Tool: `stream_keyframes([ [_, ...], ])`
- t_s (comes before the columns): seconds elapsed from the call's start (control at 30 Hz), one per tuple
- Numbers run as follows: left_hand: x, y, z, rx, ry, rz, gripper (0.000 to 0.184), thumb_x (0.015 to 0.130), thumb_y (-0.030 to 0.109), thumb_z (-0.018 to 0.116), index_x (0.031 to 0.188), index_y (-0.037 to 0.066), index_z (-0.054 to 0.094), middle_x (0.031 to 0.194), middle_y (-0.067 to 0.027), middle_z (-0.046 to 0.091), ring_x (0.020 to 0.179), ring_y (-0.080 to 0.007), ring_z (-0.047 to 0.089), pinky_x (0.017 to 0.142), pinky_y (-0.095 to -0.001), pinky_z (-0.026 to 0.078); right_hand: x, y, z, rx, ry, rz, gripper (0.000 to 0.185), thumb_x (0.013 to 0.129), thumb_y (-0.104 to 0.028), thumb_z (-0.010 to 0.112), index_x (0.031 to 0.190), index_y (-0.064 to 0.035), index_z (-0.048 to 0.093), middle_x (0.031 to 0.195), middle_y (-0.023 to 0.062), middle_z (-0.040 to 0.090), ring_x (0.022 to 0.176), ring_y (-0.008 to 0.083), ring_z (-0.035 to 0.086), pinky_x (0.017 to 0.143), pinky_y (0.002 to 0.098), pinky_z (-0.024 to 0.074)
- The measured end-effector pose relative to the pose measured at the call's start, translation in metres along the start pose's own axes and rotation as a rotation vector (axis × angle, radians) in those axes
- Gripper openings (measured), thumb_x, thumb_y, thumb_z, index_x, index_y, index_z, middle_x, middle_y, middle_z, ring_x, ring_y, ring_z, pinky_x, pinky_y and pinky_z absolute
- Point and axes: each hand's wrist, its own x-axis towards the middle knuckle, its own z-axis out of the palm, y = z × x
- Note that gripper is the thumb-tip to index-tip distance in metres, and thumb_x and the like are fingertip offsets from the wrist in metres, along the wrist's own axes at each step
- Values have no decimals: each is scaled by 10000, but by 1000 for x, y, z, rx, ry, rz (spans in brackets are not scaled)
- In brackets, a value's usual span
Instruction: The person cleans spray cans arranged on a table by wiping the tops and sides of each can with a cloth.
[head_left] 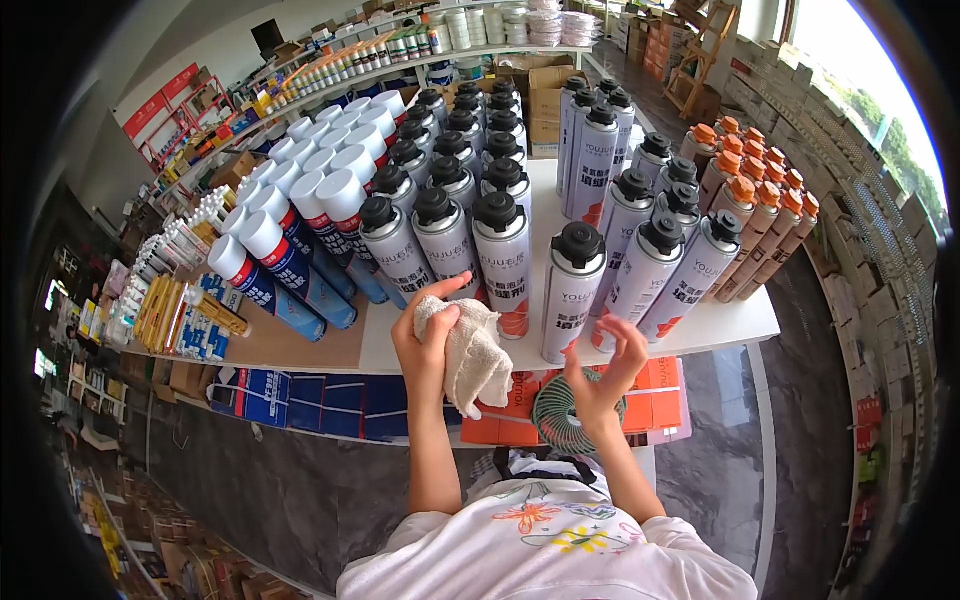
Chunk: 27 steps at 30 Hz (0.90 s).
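Observation:
A crumpled beige cloth hangs from my left hand, whose fingers are wrapped round its upper part. My right hand is raised at the table's front edge with its fingers apart and nothing in them. Just beyond it stands a grey spray can with a black cap; fingertips and can overlap in view, so contact is unclear. More black-capped cans stand in rows behind my left hand, and others are grouped to the right.
White-capped blue cans fill the left of the white table. Orange-capped cans stand at its right end. Orange boxes and a round green fan-like object are below the front edge. Stocked shelves line the room.

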Motion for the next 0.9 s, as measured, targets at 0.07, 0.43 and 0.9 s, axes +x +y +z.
stream_keyframes([
  [0.07,-5,-6,2,10,-7,-5,313,836,94,571,1082,-49,704,1130,-119,721,818,-110,649,746,-253,507,-1,-34,4,349,-160,178,913,720,-122,871,1431,-19,308,1336,183,488,1237,314,526,1054,441,440],
  [0.43,-30,-34,-4,-277,-277,-159,806,805,262,637,1486,34,272,1333,-196,568,1223,-239,554,1051,-361,428,15,-57,4,524,-506,657,387,873,-159,786,1183,30,651,1022,84,704,887,141,646,786,278,520],
  [0.9,-86,-84,-19,-386,-234,-357,948,751,70,831,1511,64,265,1423,-98,467,1287,-214,504,1083,-382,423,100,-58,-39,70,-657,-51,237,770,-135,804,953,-19,709,927,94,677,842,235,658,732,349,530],
])
